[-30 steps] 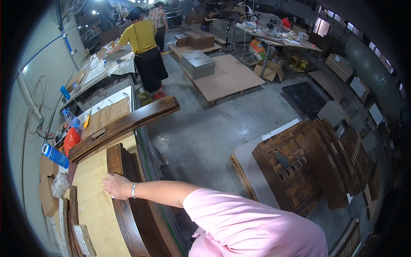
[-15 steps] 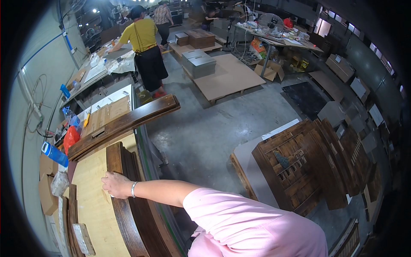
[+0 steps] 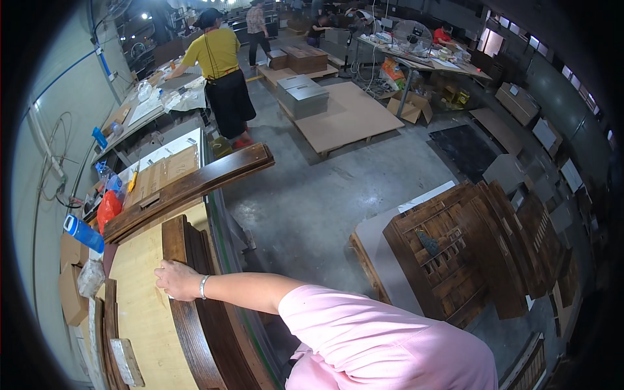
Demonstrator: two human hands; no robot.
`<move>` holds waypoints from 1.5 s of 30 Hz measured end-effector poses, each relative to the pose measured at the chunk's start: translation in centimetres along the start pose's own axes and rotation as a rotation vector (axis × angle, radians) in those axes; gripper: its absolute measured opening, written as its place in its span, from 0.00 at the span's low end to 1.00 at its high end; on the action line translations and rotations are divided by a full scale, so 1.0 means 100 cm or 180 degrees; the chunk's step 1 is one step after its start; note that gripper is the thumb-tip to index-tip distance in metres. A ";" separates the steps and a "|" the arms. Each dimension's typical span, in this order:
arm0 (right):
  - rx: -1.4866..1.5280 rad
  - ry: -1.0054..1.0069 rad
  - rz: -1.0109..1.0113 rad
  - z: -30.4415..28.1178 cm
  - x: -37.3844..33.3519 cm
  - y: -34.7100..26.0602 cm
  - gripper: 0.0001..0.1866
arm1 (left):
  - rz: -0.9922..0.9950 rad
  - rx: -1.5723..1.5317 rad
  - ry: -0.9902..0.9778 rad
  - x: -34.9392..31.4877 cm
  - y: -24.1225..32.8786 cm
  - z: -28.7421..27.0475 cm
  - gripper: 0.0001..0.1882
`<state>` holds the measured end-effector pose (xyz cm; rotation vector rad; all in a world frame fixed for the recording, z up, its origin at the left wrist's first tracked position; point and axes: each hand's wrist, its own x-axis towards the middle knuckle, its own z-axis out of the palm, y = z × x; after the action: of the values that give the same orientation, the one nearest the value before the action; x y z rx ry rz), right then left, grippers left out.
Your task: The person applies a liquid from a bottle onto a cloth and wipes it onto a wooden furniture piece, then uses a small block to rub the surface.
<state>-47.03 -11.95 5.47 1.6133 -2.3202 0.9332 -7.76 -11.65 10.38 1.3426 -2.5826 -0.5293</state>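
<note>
Near left: right hand (image 3: pixel 177 281) curled over the left edge of a dark board (image 3: pixel 195 338) lying on pale wood (image 3: pixel 140 279); couldn't tell whether fingers pinched anything. Step, I judged: working that edge. Next move called for steady contact.

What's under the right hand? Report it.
Dark wood shows above and below the right hand, pale board to its left; something white peeks out at its lower edge. Whatever lies directly beneath is covered.
</note>
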 end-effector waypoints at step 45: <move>-0.0074 0.0130 -0.0282 0.008 -0.005 -0.012 0.06 | -0.0167 0.0002 0.0016 0.000 0.002 -0.002 0.21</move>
<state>-45.61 -12.31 5.08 1.6570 -2.2053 0.9078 -7.85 -11.59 10.61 1.4136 -2.5501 -0.5329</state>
